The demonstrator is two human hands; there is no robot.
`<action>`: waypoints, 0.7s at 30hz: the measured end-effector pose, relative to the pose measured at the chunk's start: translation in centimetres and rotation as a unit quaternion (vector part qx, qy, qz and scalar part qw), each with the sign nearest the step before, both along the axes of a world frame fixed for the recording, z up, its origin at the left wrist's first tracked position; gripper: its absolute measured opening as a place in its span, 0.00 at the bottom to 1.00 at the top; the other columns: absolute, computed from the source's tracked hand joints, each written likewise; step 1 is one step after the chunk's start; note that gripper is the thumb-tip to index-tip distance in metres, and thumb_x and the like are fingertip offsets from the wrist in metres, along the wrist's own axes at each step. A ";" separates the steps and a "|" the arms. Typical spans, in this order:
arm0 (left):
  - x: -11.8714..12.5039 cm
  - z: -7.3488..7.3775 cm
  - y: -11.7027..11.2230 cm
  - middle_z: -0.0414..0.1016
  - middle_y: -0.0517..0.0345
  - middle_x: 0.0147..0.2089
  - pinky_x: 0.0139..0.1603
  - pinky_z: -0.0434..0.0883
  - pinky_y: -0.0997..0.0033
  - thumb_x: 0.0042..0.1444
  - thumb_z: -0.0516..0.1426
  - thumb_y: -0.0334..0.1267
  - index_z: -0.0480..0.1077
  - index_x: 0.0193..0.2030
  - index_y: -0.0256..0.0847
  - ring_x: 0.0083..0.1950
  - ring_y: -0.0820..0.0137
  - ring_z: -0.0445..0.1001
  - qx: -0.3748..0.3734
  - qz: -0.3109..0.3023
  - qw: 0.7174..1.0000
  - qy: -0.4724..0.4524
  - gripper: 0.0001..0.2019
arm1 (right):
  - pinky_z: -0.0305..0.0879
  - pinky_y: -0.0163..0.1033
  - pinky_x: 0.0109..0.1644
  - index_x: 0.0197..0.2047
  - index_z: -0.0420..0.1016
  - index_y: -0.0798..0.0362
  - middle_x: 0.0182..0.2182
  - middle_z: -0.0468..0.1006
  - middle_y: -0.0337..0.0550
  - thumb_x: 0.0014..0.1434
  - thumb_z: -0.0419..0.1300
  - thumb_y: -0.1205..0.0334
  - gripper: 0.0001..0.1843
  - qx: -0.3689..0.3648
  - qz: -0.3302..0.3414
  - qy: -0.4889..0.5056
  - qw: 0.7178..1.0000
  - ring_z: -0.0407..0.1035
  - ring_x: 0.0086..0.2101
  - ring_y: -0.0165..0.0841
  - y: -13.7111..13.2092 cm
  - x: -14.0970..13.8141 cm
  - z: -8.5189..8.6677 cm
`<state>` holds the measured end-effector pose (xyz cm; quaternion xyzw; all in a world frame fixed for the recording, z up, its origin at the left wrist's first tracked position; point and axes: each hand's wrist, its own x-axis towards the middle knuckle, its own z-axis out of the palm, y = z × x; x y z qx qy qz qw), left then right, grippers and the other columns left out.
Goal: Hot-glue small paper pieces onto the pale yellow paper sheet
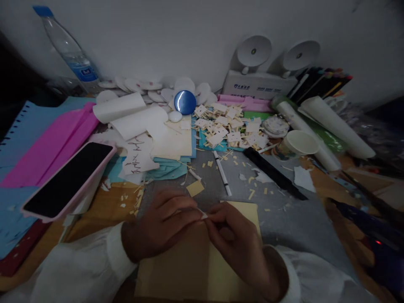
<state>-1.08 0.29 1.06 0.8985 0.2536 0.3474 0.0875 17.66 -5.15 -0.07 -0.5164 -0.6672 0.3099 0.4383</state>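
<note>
Yellow card: flat under both hands, at the near edge of the grey mat.
Right hand: thumb and finger pinched on a small white piece.
Left hand: blurred, fingertips closed on that piece's other side.
White piece: between the hands above the card, apparently unfinished; its details are too small to tell.
Offcuts: scattered beyond, cutting evidently done.
Heap of stick-and-paper figures: at the back, many seemingly complete; how many remain, unclear.

Plain pale wall behind, wooden tabletop partly covered by grey mat, dim light, shadowed side edges
</note>
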 end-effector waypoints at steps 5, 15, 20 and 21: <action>0.1 0.1 -0.2 0.73 0.55 0.40 0.48 0.70 0.66 0.61 0.54 0.30 0.71 0.40 0.38 0.45 0.68 0.70 -0.022 0.007 1.000 0.013 0.05 | 0.65 0.30 0.33 0.34 0.68 0.50 0.31 0.74 0.37 0.57 0.58 0.73 0.07 0.041 0.002 -0.026 0.999 0.70 0.31 0.27 0.0 0.0 -0.2; 0.2 0.7 0.0 0.71 0.56 0.37 0.44 0.70 0.67 0.53 0.60 0.28 0.69 0.33 0.39 0.42 0.67 0.69 -0.018 0.025 1.000 -0.006 0.04 | 0.70 0.36 0.39 0.45 0.67 0.52 0.36 0.74 0.44 0.62 0.54 0.71 0.09 0.111 0.085 -0.137 0.981 0.70 0.36 0.33 -0.1 0.9 -1.0; 0.1 0.4 0.0 0.73 0.56 0.37 0.44 0.69 0.66 0.56 0.58 0.28 0.70 0.39 0.39 0.40 0.68 0.70 -0.068 -0.003 0.998 0.000 0.05 | 0.69 0.36 0.39 0.44 0.68 0.52 0.36 0.74 0.44 0.63 0.53 0.72 0.09 0.106 0.122 -0.133 0.978 0.70 0.36 0.33 0.4 1.5 -0.1; 0.2 0.4 -0.1 0.73 0.57 0.36 0.42 0.68 0.67 0.57 0.57 0.28 0.70 0.39 0.40 0.38 0.69 0.70 -0.104 -0.010 0.994 -0.011 0.05 | 0.68 0.36 0.40 0.44 0.68 0.51 0.36 0.74 0.43 0.63 0.53 0.71 0.08 0.084 0.121 -0.107 0.983 0.69 0.37 0.32 0.5 1.6 0.1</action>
